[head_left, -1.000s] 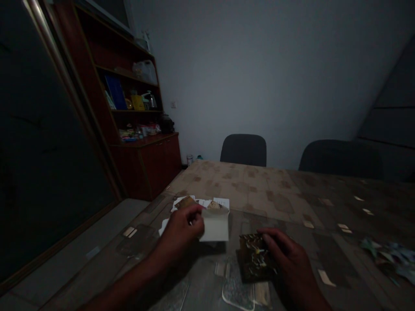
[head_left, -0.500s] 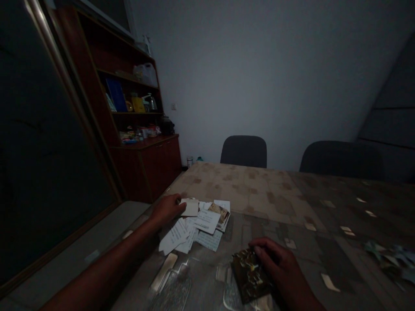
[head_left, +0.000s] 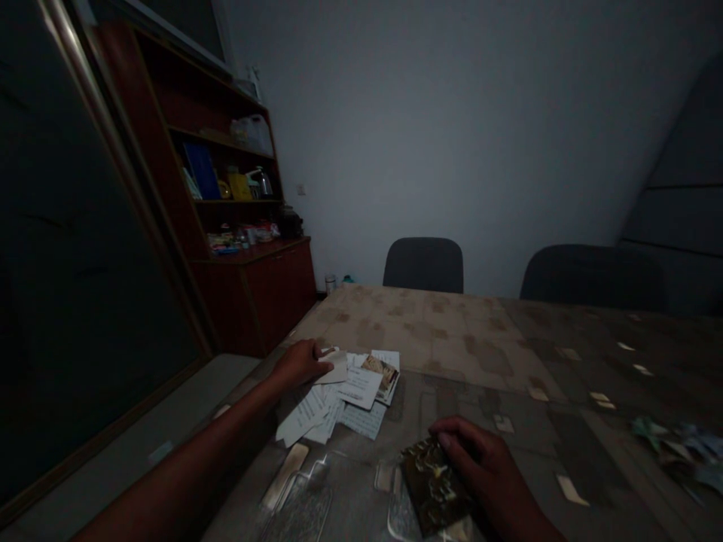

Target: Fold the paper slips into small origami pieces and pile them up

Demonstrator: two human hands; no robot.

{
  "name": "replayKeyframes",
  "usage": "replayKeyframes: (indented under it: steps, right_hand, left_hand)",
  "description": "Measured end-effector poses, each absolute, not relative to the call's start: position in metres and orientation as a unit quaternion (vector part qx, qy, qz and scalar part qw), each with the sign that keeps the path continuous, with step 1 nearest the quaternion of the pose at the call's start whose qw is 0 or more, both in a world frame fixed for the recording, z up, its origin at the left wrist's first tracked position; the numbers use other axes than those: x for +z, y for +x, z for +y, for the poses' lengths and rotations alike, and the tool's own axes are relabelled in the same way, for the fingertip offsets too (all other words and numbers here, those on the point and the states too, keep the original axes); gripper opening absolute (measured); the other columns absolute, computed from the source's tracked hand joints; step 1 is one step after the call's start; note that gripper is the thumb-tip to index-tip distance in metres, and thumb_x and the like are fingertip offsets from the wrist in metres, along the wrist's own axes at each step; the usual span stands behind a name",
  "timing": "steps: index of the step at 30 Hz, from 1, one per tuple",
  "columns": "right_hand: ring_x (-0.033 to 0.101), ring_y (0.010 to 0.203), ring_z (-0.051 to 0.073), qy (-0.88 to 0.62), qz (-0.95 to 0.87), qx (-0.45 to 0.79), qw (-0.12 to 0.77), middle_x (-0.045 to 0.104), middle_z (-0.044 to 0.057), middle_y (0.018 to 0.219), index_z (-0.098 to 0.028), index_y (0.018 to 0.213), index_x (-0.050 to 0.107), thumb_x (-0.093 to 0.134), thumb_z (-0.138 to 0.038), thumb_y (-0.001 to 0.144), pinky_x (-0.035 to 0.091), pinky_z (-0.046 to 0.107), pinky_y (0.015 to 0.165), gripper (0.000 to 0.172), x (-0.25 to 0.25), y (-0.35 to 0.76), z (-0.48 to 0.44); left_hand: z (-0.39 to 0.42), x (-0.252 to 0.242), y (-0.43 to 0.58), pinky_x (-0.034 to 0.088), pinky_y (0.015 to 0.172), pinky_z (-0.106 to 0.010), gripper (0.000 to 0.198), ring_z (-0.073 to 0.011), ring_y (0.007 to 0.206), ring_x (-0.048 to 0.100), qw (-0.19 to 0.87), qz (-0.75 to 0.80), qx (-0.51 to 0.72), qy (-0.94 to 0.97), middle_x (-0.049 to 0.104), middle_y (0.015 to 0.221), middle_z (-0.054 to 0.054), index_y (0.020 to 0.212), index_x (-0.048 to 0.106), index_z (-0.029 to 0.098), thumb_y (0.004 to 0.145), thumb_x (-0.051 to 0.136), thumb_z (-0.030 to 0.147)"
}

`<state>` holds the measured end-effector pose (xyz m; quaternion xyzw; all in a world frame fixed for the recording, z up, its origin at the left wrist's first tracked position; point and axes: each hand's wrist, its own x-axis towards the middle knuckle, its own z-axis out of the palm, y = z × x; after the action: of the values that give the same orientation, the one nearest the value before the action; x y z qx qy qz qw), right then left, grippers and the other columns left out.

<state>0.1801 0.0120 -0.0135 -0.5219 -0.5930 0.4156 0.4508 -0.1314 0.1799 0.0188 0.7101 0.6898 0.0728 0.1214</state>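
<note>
My left hand (head_left: 298, 364) pinches a pale blank card (head_left: 337, 367) by its left side, at the far left of a loose heap of cards. In the heap lie white printed cards (head_left: 360, 386), a brown picture card (head_left: 379, 370) and several printed slips fanned toward me (head_left: 302, 416). Nearer me on the right, my right hand (head_left: 477, 463) has its thumb and fingers closed on the upper right edge of a dark, flat square piece with a gold pattern (head_left: 429, 482). Whether that is a card stack or a booklet I cannot tell.
A patterned cloth (head_left: 446, 316) covers the table. Crumpled paper-like pieces (head_left: 681, 452) lie at the far right. Two dark chairs (head_left: 423, 263) stand beyond the table, before a pale wall. A red-brown cabinet (head_left: 271, 290) with filled shelves is at the back left.
My left hand has shifted slightly right with the pale card, which is now turned and tilted over the heap. My right hand and the dark square piece have barely moved.
</note>
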Motion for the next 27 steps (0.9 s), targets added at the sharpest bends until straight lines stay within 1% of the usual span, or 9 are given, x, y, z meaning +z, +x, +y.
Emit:
replayKeyframes:
  steps: [10,17,19,22,24,26,27]
  right_hand:
    - [0.061,0.07,0.022,-0.533,-0.59,0.414,0.443,0.067,0.003,0.073,-0.019,0.085,0.069,0.055,-0.047,0.084,0.043,0.029,0.062,0.031,-0.012,0.179,0.013]
    - [0.061,0.069,0.022,-0.525,-0.591,0.423,0.444,0.066,0.003,0.072,-0.018,0.086,0.069,0.055,-0.048,0.084,0.043,0.028,0.06,0.033,-0.017,0.181,0.015]
    - [0.061,0.07,0.022,-0.526,-0.589,0.422,0.445,0.067,0.003,0.072,-0.018,0.085,0.069,0.055,-0.046,0.084,0.043,0.028,0.06,0.031,-0.017,0.18,0.015]
    - [0.062,0.072,0.022,-0.527,-0.59,0.42,0.445,0.067,0.004,0.074,-0.018,0.086,0.069,0.055,-0.045,0.084,0.043,0.028,0.062,0.03,-0.015,0.179,0.015]
    - [0.062,0.072,0.022,-0.524,-0.593,0.418,0.446,0.067,0.004,0.074,-0.018,0.085,0.069,0.054,-0.045,0.085,0.043,0.029,0.063,0.031,-0.013,0.179,0.014]
    - [0.061,0.072,0.022,-0.521,-0.594,0.42,0.447,0.067,0.004,0.074,-0.018,0.085,0.068,0.054,-0.046,0.085,0.043,0.029,0.064,0.031,-0.011,0.179,0.013]
    - [0.061,0.073,0.022,-0.52,-0.594,0.421,0.447,0.067,0.004,0.074,-0.018,0.086,0.068,0.054,-0.046,0.085,0.043,0.029,0.064,0.032,-0.011,0.179,0.013]
  left_hand:
    - [0.179,0.027,-0.129,0.054,0.084,-0.044,0.03,-0.0236,0.1,0.063,0.125,0.683,0.06,0.717,0.06,0.119,-0.009,0.119,0.058,0.016,0.093,0.059,0.031]
    - [0.186,0.022,-0.131,0.055,0.082,-0.042,0.03,-0.0234,0.099,0.063,0.139,0.665,0.04,0.733,0.061,0.119,-0.009,0.119,0.058,0.016,0.093,0.06,0.03]
    - [0.184,0.022,-0.129,0.055,0.082,-0.042,0.03,-0.0232,0.098,0.063,0.127,0.653,0.048,0.746,0.061,0.118,-0.009,0.119,0.058,0.016,0.093,0.06,0.03]
    - [0.176,0.027,-0.124,0.053,0.085,-0.045,0.03,-0.0241,0.102,0.062,0.079,0.635,0.071,0.765,0.06,0.121,-0.009,0.12,0.057,0.016,0.093,0.059,0.031]
    - [0.168,0.031,-0.119,0.047,0.092,-0.046,0.027,-0.0257,0.108,0.058,0.044,0.612,0.083,0.785,0.059,0.12,-0.009,0.115,0.059,0.016,0.092,0.061,0.03]
    - [0.161,0.034,-0.115,0.043,0.096,-0.039,0.017,-0.0255,0.11,0.056,0.029,0.578,0.079,0.812,0.062,0.113,-0.007,0.1,0.064,0.017,0.087,0.064,0.028]
    - [0.157,0.035,-0.113,0.043,0.094,-0.036,0.016,-0.0253,0.108,0.057,0.027,0.562,0.073,0.824,0.064,0.108,-0.007,0.094,0.066,0.018,0.085,0.065,0.031]
